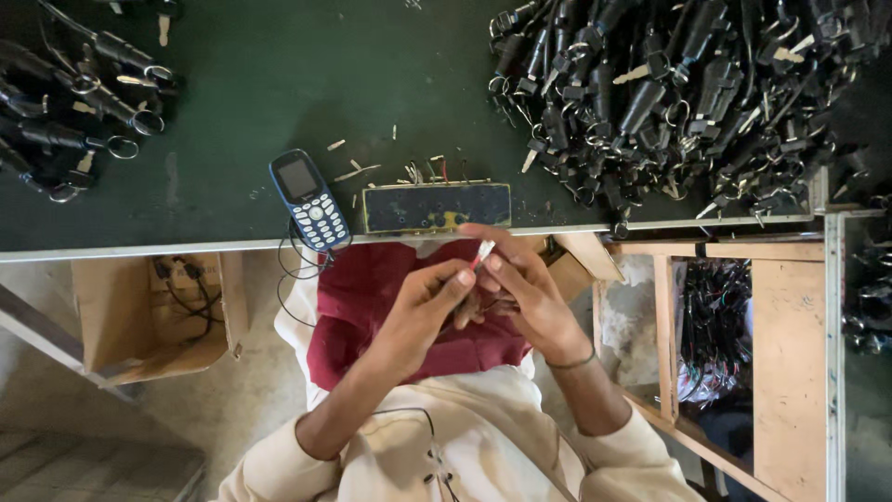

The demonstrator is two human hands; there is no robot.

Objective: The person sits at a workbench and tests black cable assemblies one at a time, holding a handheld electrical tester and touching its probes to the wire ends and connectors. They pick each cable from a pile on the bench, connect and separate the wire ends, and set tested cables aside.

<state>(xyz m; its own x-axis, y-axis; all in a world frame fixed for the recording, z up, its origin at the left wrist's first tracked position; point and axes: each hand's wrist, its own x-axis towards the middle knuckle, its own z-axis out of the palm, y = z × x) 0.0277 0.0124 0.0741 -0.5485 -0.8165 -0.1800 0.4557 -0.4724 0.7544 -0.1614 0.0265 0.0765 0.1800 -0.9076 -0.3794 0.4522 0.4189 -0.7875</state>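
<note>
Both hands meet just below the yellow-stained block (437,206) on the worktop (242,93) edge. Left hand (423,311) and right hand (525,297) fingers pinched together on a small white-tipped wire end (484,250). Looks light, thin, bendy; best gripped close to the tip. Heap of black hard-plastic key switches (669,93) up-right of the block.
</note>
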